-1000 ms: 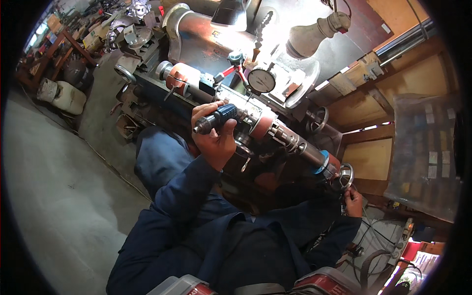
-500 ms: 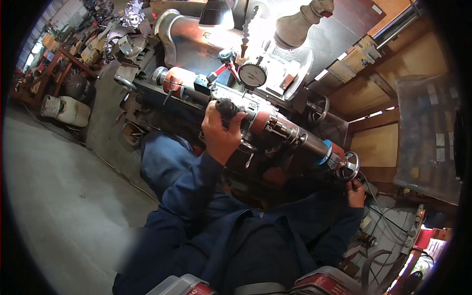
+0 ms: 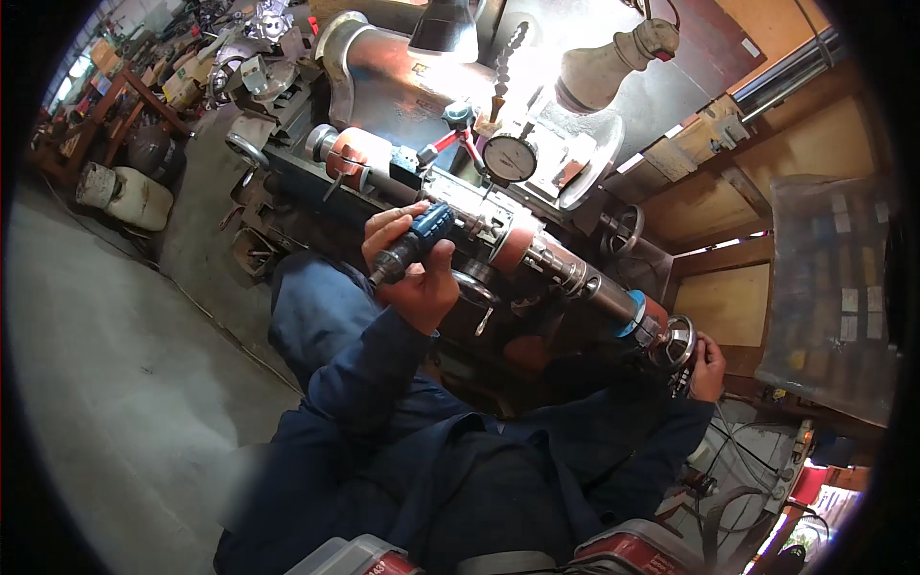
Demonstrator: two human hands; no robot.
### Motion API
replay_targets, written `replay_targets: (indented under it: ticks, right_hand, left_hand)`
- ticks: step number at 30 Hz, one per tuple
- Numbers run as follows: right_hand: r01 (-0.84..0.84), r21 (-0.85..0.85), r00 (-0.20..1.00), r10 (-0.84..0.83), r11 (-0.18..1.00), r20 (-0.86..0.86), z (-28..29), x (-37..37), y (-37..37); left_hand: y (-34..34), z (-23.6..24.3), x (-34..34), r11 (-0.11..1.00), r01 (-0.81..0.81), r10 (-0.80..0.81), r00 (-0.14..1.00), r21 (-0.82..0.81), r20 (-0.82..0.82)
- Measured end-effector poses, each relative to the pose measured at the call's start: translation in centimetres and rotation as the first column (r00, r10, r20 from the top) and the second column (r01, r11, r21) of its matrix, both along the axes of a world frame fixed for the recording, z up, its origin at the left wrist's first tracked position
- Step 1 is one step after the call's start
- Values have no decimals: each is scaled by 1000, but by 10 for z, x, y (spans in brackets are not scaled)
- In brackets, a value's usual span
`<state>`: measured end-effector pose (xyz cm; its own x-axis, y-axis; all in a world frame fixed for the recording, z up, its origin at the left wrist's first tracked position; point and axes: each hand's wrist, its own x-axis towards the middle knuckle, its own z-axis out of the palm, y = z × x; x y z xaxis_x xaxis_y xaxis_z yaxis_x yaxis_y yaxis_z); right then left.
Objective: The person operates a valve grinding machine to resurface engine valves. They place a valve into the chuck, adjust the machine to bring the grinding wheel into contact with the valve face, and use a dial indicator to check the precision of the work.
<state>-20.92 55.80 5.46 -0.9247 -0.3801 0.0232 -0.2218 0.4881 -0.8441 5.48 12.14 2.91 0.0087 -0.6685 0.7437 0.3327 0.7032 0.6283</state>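
Observation:
In my left hand [image 3: 422, 292] is a short hand tool [image 3: 414, 242] with a ribbed blue body and a dark, tapered nose; its exact kind is not clear. Fingers and thumb close round it, and the nose points down and left, off the front of the machine. Just beyond it lies a long machine with a bright metal shaft [image 3: 465, 218] and orange-red housings [image 3: 511, 247]. My right hand [image 3: 707, 369] has its fingers curled at the rim of a chrome handwheel [image 3: 681, 337] on the machine's right end. Above the shaft stands a round dial gauge [image 3: 509, 158] on a red arm.
A work lamp [image 3: 618, 67] and a dark lamp shade [image 3: 444, 31] hang over the bench. A crank handle [image 3: 482, 324] sticks out near my left hand. Stained white jugs [image 3: 142, 199] stand on the floor at left. Plastic sheeting [image 3: 834, 297] hangs at right.
My left hand has drawn back from the shaft and turned the tool, so its blue body now shows. My right hand has risen from below the handwheel to its rim.

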Motion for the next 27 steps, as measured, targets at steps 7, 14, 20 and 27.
replay_targets:
  ticks: [7,14,20,27]
  right_hand:
    - [-169,-250,929,239,953,281,-37,-26,-19]
    - [-323,621,943,297,714,149,-35,-10,45]
    - [-186,138,980,174,973,93,7,-6,31]
    - [-19,-130,982,42,991,183,-55,-54,6]
  left_hand:
    - [1,-5,0,999,24,-23,1000,-24,21]
    - [2,-3,-4,999,33,-33,999,-9,-5]
    - [4,-7,-3,998,57,-57,998,0,18]
    - [5,-7,-7,998,69,-69,997,-2,25]
